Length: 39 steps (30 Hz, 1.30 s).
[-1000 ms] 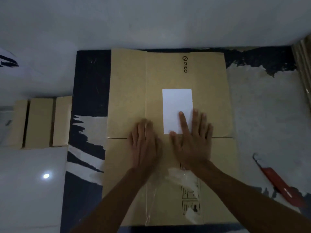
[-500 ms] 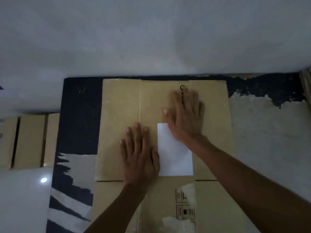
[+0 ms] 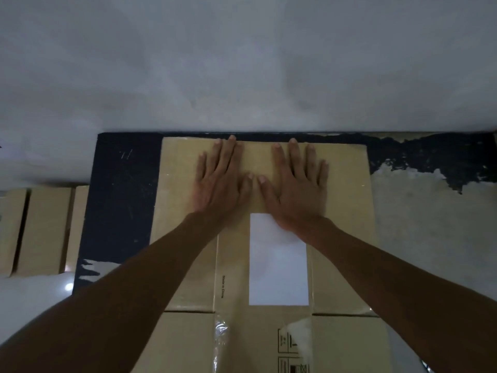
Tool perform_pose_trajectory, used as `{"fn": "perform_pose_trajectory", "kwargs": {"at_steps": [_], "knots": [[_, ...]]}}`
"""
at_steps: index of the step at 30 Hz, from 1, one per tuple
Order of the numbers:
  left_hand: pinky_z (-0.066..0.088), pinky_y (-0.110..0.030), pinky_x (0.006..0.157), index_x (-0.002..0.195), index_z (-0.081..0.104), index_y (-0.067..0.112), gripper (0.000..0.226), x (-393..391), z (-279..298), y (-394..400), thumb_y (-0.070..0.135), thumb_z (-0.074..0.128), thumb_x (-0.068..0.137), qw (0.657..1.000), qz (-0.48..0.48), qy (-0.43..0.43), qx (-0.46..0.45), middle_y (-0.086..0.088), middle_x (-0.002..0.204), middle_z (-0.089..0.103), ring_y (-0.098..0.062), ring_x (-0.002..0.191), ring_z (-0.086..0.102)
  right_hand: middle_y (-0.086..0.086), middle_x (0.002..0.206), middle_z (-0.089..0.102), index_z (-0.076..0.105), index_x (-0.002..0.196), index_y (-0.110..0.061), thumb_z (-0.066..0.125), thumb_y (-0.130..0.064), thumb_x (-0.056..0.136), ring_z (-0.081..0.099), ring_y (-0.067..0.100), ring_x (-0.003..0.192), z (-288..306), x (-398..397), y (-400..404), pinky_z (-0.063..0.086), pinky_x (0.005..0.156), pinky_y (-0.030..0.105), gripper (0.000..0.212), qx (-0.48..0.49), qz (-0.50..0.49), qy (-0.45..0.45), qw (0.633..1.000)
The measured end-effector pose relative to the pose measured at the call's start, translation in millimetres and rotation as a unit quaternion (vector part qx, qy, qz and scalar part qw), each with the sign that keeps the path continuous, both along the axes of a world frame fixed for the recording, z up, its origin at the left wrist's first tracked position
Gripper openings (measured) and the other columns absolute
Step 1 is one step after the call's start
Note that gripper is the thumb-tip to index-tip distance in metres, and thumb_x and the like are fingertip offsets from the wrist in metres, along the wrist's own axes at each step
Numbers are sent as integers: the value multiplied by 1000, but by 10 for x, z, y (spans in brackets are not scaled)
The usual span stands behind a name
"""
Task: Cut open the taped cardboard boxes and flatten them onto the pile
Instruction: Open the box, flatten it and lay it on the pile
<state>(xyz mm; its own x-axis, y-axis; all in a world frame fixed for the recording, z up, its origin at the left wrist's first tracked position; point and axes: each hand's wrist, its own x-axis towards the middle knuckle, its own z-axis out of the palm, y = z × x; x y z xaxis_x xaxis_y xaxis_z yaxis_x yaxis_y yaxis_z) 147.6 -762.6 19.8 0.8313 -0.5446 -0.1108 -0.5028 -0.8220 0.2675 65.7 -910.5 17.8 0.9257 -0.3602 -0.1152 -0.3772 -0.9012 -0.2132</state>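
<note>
- The flattened cardboard box [image 3: 269, 238] lay flat on a dark, scuffed mat [image 3: 121, 197] on the floor, its far edge close against the pale wall [image 3: 242, 63].
- A white label [image 3: 278, 265] sat near the middle of the box, with strips of clear tape [image 3: 220, 335] and printed handling symbols [image 3: 291, 354] nearer the camera.
- The left hand [image 3: 217, 184] pressed palm-down on the far part of the box, fingers straight and slightly spread, their tips at the far edge.
- The right hand [image 3: 295, 189] pressed flat just beside it, fingers spread, thumbs nearly touching; its wrist covered the label's far corner.
- Half a second before, the left hand lay nearer, beside the label; it had slid to the far edge, level with the right.
- The right hand had also moved slightly farther and wider.
- More cardboard boxes [image 3: 40, 230] stood to the left, well apart, beyond the mat.
- Both forearms crossed the near half of the box, hiding parts of it.
</note>
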Motion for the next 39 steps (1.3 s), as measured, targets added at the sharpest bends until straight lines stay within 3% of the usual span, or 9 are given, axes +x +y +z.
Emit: {"fn": "perform_pose_trajectory", "kwargs": {"at_steps": [11,18,20,23,25,27,31,36,39], "knots": [[3,-43,125,159,14,18,72,70,-24,292,53,17,96,997,-45,34,-55,2,167,4,-15,153,-2,-4,166,-9,-3,156,-38,15,-86,85,-15,31,151,89,-265,-188,-5,114,68,88,-4,-56,41,998],[0,-47,124,160,0,24,69,-325,-20,854,59,11,101,999,47,-16,5,1,167,-8,-19,153,-10,-2,166,-10,-3,156,-36,19,-85,85,-16,34,150,87,-267,-219,-8,113,69,88,1,-43,47,998],[-4,-47,124,160,6,25,68,-307,-15,832,59,14,101,999,48,-20,-7,1,167,-4,-17,153,-8,-5,164,-19,-9,155,-38,28,-82,86,-23,32,148,100,-253,-269,-14,112,67,90,18,-18,69,997],[1,-48,124,152,35,16,62,-394,26,901,52,31,101,992,79,-3,-101,-4,164,23,-19,153,12,-8,163,-23,-5,156,-39,60,-62,84,-29,22,147,194,-359,-454,-18,114,61,100,128,25,79,988],[22,-52,120,140,50,11,56,-497,67,992,49,45,98,978,131,-3,-161,-7,153,42,-25,145,33,-3,165,-11,6,158,-32,71,-51,82,-17,19,151,249,-603,-560,-4,120,57,101,173,8,34,984],[38,-53,109,134,52,12,58,-651,162,1081,54,55,94,970,206,-28,-125,-10,143,50,-29,132,45,5,165,4,12,157,-25,73,-54,79,3,26,152,290,-967,-584,15,120,56,103,158,-84,-1,984],[45,-53,95,136,48,13,75,-1078,331,1327,60,69,81,905,420,46,-48,-17,135,47,-38,120,48,15,156,26,18,153,-15,72,-55,80,26,36,143,458,-1657,-321,37,105,56,100,127,-288,28,949],[56,-53,79,115,61,8,70,-1497,334,1512,64,64,74,880,438,168,-68,-14,102,65,-34,91,63,21,139,44,36,144,-8,76,-39,80,42,40,126,565,-1981,-14,41,99,47,82,158,-381,65,909],[55,-39,65,96,69,-1,44,-1516,515,1551,40,77,81,870,430,212,-117,-13,84,66,-29,75,63,19,130,54,46,135,-6,79,-36,77,55,38,114,556,-2029,-40,49,97,47,72,264,-442,33,856]]}}
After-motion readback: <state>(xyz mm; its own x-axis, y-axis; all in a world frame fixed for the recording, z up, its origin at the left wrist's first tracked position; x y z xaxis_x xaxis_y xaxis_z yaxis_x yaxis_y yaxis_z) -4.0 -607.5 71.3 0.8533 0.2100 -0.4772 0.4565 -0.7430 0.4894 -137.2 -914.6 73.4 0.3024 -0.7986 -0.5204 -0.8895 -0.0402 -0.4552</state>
